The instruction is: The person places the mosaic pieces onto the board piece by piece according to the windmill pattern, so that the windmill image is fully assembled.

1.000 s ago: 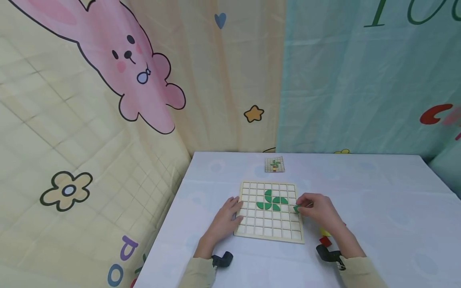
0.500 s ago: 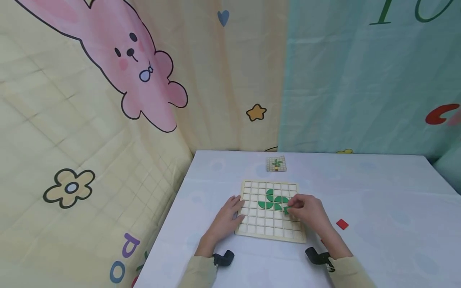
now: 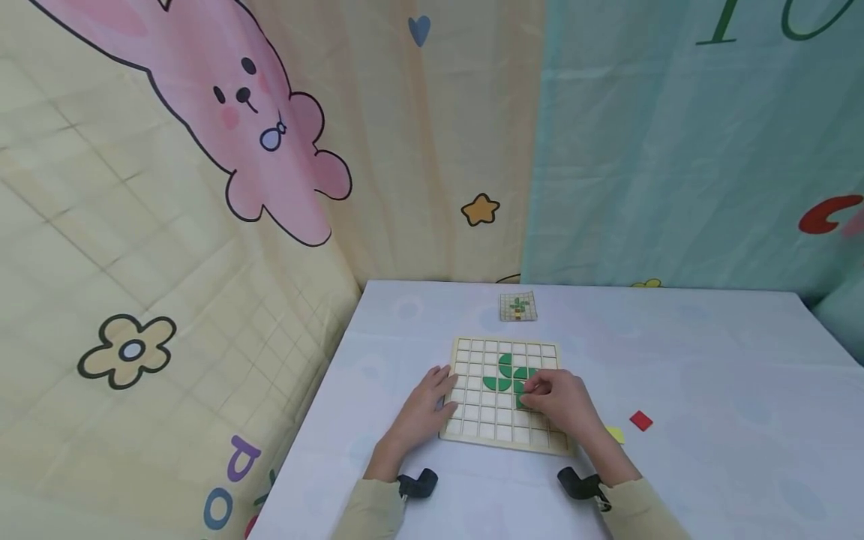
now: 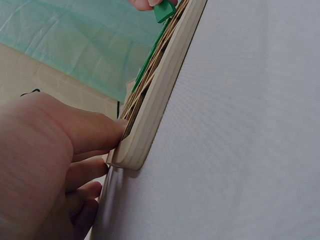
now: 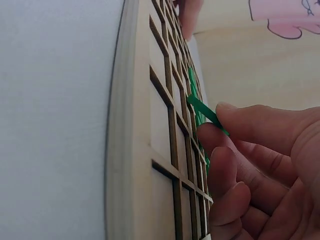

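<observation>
In the head view a wooden grid board [image 3: 486,435] lies on the table, with several green quarter-circle pieces [image 3: 505,371] in its middle cells. My left hand [image 3: 424,405] rests at the board's left edge, fingers fairly straight. In the left wrist view its thumb [image 4: 97,131] touches the rim near a corner. Over the grid, my right hand [image 3: 563,401] pinches another green piece [image 5: 206,111] between thumb and forefinger. The right wrist view shows this flat piece tilted, one end at the grid. Its exact outline is partly hidden by the fingers.
Behind the board lies a small pattern card [image 3: 517,307] with a green design on a grid. Right of my right forearm are a red piece [image 3: 641,421] and a yellow piece [image 3: 615,434], the latter partly covered. Printed curtains [image 3: 432,150] hang behind the table.
My right hand has carried the green piece leftward from the board's right edge to the cells below the other green pieces. The left hand stays at the left edge.
</observation>
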Motion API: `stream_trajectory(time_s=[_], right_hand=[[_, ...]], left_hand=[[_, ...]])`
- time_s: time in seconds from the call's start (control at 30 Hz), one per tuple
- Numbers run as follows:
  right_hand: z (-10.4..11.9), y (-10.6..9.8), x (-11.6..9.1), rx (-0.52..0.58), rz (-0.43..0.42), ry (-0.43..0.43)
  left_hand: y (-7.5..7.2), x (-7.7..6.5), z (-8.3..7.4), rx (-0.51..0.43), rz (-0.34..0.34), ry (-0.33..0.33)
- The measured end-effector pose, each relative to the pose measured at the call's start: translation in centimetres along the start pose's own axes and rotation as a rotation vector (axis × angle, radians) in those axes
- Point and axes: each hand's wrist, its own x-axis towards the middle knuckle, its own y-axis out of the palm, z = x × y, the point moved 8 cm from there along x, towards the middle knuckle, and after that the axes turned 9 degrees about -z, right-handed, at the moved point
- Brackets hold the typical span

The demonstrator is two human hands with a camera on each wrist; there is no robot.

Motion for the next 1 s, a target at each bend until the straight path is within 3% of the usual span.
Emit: stream_trajectory(time_s=[0.33, 0.6, 1.0], right_hand=[[0.6, 0.6, -0.3, -0.024, 0.029, -0.015], [0.7, 1.3, -0.7, -0.121, 0.083, -0.056], [1.9, 1.5, -1.1, -0.230, 0.024, -0.137]], left_hand=[[-0.1, 0.1, -0.2, 0.000, -0.002, 0.006], [0.1, -0.1, 0.0, 0.009, -0.004, 0.004], [0.0, -0.1, -0.4, 0.009, -0.001, 0.006]])
